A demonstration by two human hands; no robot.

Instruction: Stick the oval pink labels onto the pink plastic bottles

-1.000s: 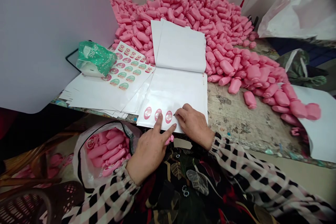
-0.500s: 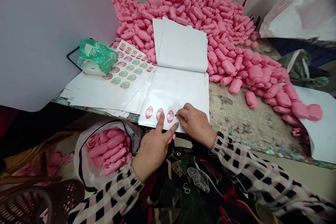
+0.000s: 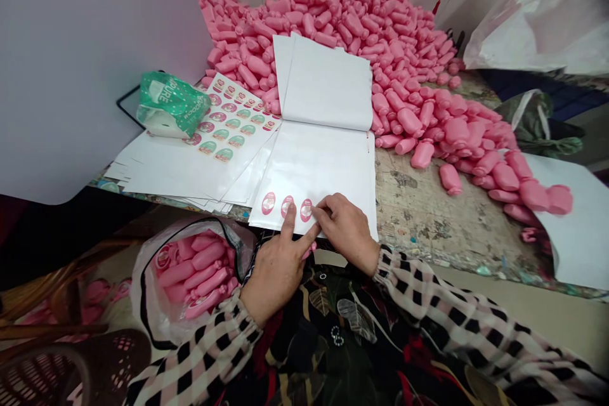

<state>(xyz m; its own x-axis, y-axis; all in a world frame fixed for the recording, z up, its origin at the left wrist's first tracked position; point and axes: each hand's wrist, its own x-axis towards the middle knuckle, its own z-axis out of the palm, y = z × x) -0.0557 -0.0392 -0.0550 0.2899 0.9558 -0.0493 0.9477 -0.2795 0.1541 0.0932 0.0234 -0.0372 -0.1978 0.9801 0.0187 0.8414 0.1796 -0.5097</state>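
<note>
A white sheet (image 3: 314,158) lies at the table's front edge, with three oval pink stickers along its lower border. The index finger of my left hand (image 3: 273,269) presses on the middle sticker, and its thumb reaches to the sheet's edge. Under that palm a small pink bottle (image 3: 309,250) is held, mostly hidden, with just its end showing. My right hand (image 3: 349,230) is closed, its thumb and index finger pinching the edge of the rightmost oval sticker (image 3: 306,210), which still lies on the sheet.
A large heap of pink bottles (image 3: 333,9) covers the back of the table (image 3: 404,203). Sticker sheets (image 3: 238,120) and a green tissue pack (image 3: 174,104) lie left. Below, an open plastic bag (image 3: 143,292) holds pink bottles, beside a brown basket (image 3: 109,361).
My right fingertips have moved slightly left, onto the edge of the rightmost sticker. My left hand stays in place on the sheet. The whole view has shifted a little.
</note>
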